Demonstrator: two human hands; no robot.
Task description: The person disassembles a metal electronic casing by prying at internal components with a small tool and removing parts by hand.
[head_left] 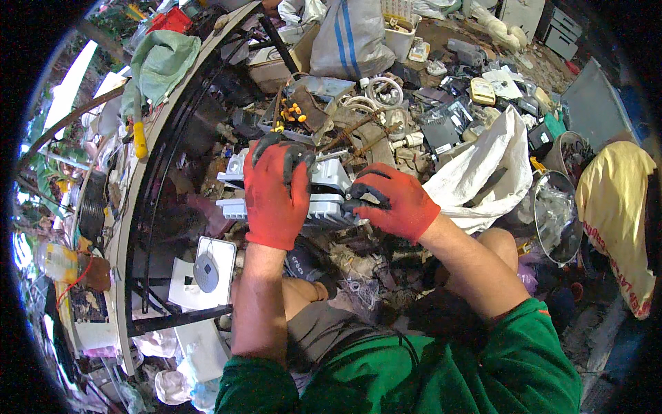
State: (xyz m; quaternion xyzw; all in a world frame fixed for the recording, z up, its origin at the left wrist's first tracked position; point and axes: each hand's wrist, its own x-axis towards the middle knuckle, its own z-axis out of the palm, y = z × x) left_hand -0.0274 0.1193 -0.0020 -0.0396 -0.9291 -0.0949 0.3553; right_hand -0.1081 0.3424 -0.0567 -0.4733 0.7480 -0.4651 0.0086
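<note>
Before me is a light grey ribbed casing (329, 208), its two halves parted by a dark gap. My left hand (277, 190), in a red glove with dark finger coating, reaches across it with curled fingers gripping its far side. At the casing's right end, my right hand (394, 200), gloved alike, is closed on the edge near the gap. Some of its fingertips are hidden behind the casing. A small shiny metal piece shows by the right fingertips; I cannot make out what it is. Cables and orange-yellow connectors (293, 112) lie just beyond the casing.
To the left runs a dark metal frame (155, 172), with a yellow-handled tool (140, 138) on its ledge. Scrap electronics (448, 124) are heaped ahead. A white sack (486, 172) and a metal bucket (557, 219) stand right. A white panel (207, 269) lies near my left forearm.
</note>
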